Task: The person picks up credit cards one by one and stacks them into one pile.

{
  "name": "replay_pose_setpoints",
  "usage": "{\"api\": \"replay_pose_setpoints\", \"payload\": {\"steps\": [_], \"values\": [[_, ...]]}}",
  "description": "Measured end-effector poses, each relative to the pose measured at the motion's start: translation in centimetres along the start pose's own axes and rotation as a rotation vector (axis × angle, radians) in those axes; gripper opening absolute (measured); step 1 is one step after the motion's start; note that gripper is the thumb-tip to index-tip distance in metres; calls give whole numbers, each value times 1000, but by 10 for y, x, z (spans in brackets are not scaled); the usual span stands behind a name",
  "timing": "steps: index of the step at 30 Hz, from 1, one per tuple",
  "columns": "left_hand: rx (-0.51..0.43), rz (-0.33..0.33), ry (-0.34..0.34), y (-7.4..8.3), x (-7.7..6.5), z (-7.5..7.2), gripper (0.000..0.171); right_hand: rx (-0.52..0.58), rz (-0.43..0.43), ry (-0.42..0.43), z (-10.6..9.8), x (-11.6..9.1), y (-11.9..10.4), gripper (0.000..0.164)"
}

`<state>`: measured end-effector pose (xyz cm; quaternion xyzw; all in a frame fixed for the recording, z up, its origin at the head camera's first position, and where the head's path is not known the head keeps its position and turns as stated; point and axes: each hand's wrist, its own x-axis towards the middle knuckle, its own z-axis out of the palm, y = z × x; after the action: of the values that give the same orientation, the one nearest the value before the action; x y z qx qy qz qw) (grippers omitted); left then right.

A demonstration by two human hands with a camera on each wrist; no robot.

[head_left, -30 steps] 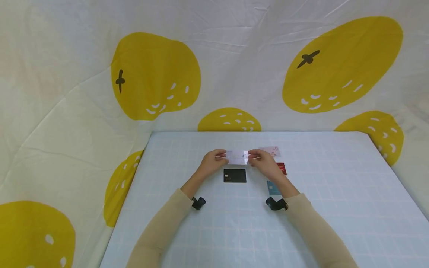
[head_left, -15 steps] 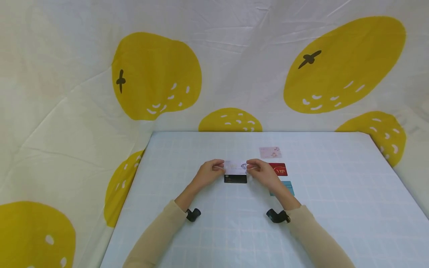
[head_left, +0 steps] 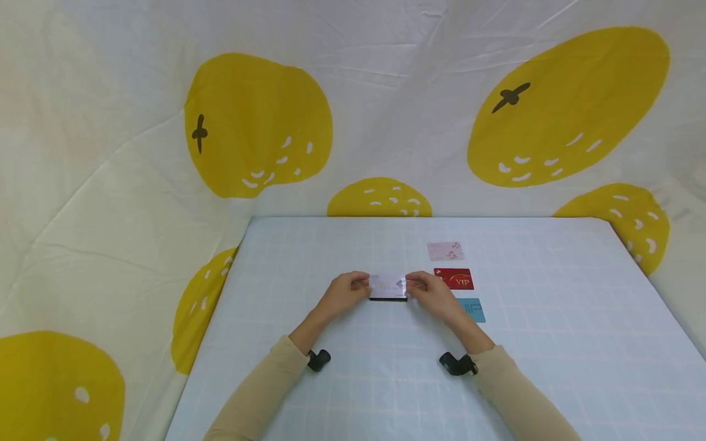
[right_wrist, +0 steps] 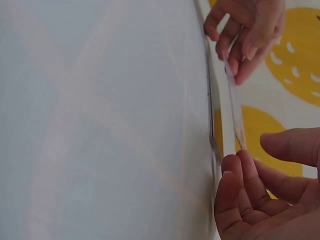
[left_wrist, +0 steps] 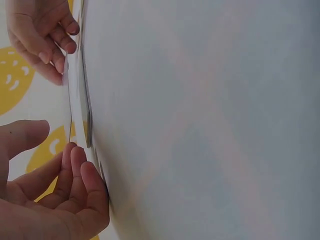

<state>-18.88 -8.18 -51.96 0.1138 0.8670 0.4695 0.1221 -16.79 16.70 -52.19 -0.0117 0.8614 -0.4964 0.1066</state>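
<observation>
A pale lilac-white card (head_left: 388, 286) is held level by its two short ends, one in each hand. My left hand (head_left: 344, 291) holds its left end at the fingertips, and my right hand (head_left: 430, 294) holds its right end the same way. Below it lies a black card (head_left: 388, 299), with only a thin front strip showing in the head view. A narrow gap between the held card (left_wrist: 68, 100) and the dark card edge (left_wrist: 89, 110) on the table shows in the left wrist view. In both wrist views the thumbs stand somewhat apart from the fingertips.
To the right lie a pink flowered card (head_left: 445, 250), a red VIP card (head_left: 456, 279) and a teal card (head_left: 473, 310), the teal one partly behind the right wrist. They lie on a pale checked tablecloth (head_left: 353, 392). A white curtain (head_left: 386, 122) with yellow fruit rises behind.
Both hands have brought the pale card toward me, from behind the black card to over it, covering most of it. The red and teal cards have come more into view.
</observation>
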Motion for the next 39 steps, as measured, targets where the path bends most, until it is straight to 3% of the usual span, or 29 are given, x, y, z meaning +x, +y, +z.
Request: {"api": "replay_pose_setpoints", "payload": {"steps": [39], "values": [[93, -19, -67, 0, 7, 4, 37, -48, 28, -16, 4, 2, 6, 34]]}}
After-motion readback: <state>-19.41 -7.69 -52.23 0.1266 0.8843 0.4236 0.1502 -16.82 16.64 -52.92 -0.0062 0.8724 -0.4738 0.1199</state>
